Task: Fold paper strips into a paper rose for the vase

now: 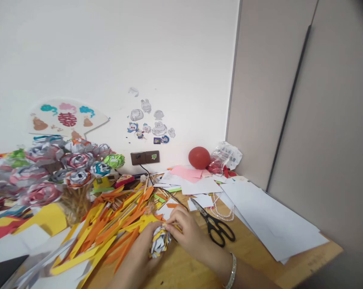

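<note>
A small paper flower (160,242) of folded white, grey and yellow strips is held low over the wooden table. My left hand (143,247) wraps around its left side, fingers closed and partly hidden. Thumb and fingertips of my right hand (183,229) pinch together at the flower's upper edge; the exact bit between them is too small to make out. Black-handled scissors (214,224) lie just right of my right hand with their blades together. Orange and yellow paper strips (109,224) are heaped beside my left hand.
Many finished paper flowers (79,160) crowd the left side. A red balloon (199,157), a clear plastic bag (226,156) and pink paper (187,172) lie at the back. White sheets (268,216) and a bead string (222,214) are on the right. A cable (148,172) runs from the wall socket.
</note>
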A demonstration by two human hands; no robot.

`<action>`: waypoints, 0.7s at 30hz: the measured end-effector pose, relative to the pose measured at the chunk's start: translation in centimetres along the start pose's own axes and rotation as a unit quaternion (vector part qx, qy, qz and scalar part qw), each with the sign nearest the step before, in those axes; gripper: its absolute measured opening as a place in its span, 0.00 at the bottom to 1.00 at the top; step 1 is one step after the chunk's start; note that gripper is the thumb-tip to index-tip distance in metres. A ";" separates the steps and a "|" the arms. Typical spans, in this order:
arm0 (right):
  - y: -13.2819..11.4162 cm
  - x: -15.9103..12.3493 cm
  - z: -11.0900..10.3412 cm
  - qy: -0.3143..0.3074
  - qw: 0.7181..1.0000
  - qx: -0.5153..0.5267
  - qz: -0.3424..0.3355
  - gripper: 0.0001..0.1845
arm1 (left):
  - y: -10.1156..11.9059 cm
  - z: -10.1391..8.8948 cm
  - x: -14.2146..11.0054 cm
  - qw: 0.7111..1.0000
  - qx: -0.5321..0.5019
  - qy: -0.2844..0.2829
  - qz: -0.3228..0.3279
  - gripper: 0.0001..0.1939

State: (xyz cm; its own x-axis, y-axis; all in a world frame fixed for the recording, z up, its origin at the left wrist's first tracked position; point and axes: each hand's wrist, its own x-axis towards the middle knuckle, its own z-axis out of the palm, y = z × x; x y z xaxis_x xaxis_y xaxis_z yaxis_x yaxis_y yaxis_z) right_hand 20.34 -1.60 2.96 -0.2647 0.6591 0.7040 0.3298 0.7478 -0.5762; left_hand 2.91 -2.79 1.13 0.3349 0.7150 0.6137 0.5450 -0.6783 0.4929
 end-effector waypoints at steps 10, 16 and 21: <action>-1.1 0.1 -0.4 -0.020 1.000 -0.001 0.010 0.04 | -0.2 -0.3 -0.1 0.998 0.004 -0.055 0.005 0.22; -1.1 -0.1 0.1 -0.041 0.991 0.047 0.119 0.05 | -0.3 -0.2 -0.2 0.999 0.006 -0.039 0.015 0.22; -1.0 -0.2 -0.1 -0.075 0.983 -0.166 0.017 0.08 | -0.4 -0.3 -0.2 0.998 0.038 -0.055 0.020 0.24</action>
State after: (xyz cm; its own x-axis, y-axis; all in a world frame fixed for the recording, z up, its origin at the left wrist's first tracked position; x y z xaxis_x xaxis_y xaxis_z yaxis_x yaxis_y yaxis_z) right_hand 20.19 -2.49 3.46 -0.3713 0.7065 0.6025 0.6125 0.6740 -0.4130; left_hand 2.43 -2.77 0.97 0.4382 0.7042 0.5586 0.5846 -0.6954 0.4180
